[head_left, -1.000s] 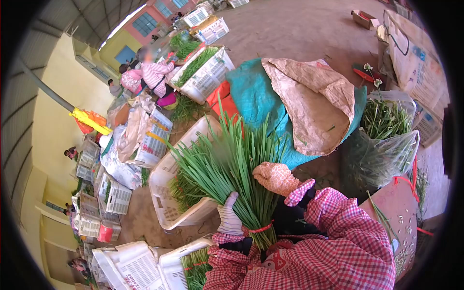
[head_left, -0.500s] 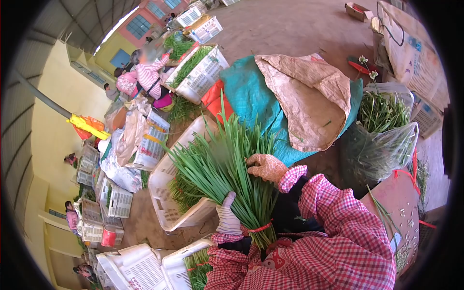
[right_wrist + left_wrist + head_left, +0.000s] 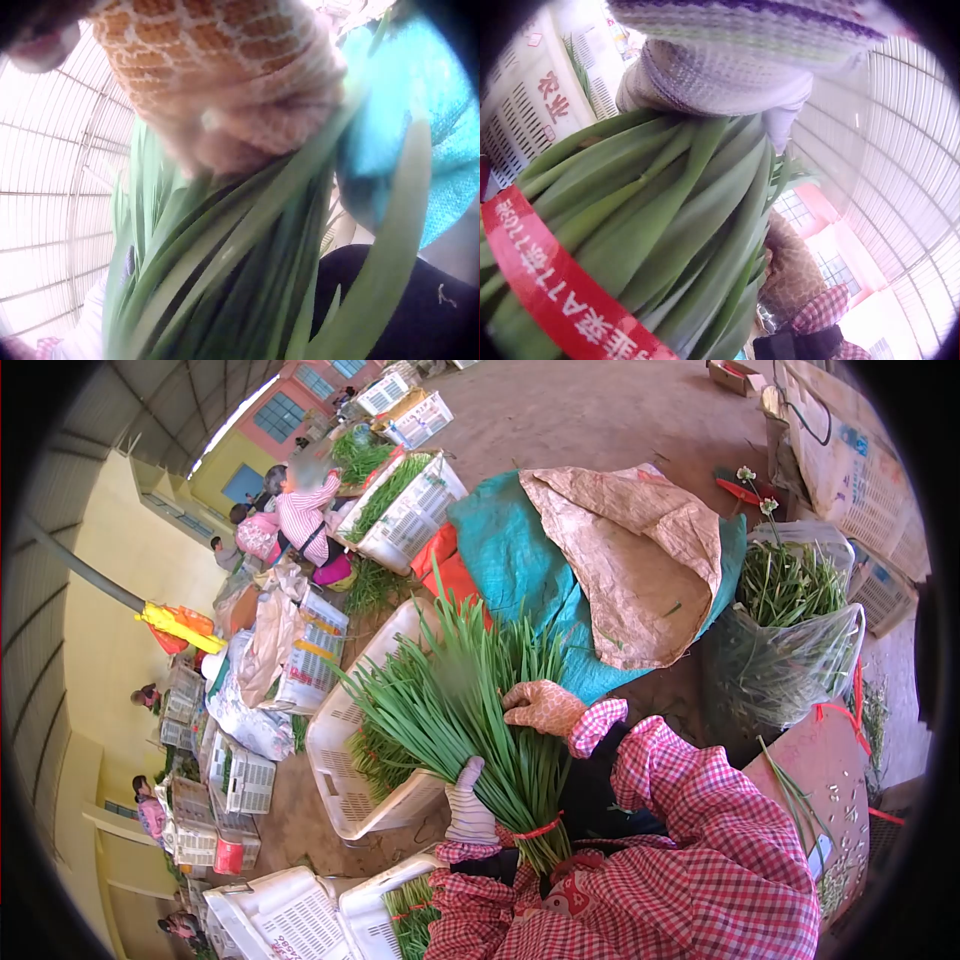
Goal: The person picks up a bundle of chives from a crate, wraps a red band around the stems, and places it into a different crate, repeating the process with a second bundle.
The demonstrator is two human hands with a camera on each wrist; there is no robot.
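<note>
A large bundle of long green leaves (image 3: 440, 705) rises over the person's lap, bound near its base by a red printed band (image 3: 540, 828), whose lettering shows on the band (image 3: 555, 277) in the left wrist view. The left hand (image 3: 470, 805), in a striped knit glove (image 3: 712, 79), curls round the bundle's left side above the band. On the upper right side, the right hand (image 3: 545, 708), in an orange-and-white patterned glove (image 3: 225, 82), has its bent fingers on the leaves. Leaves hide part of its fingertips.
A white crate (image 3: 335, 760) with more greens stands behind the bundle, and another crate (image 3: 365, 905) at the lower left. A teal sack (image 3: 500, 560) with brown paper (image 3: 640, 560) lies ahead. A clear bag (image 3: 790, 660) of stalks and a board (image 3: 840, 810) are at right.
The right hand has moved left and slightly up, closer in against the leaves, its fingers more bent. The left hand keeps its grip on the bundle. The head view has shifted slightly.
</note>
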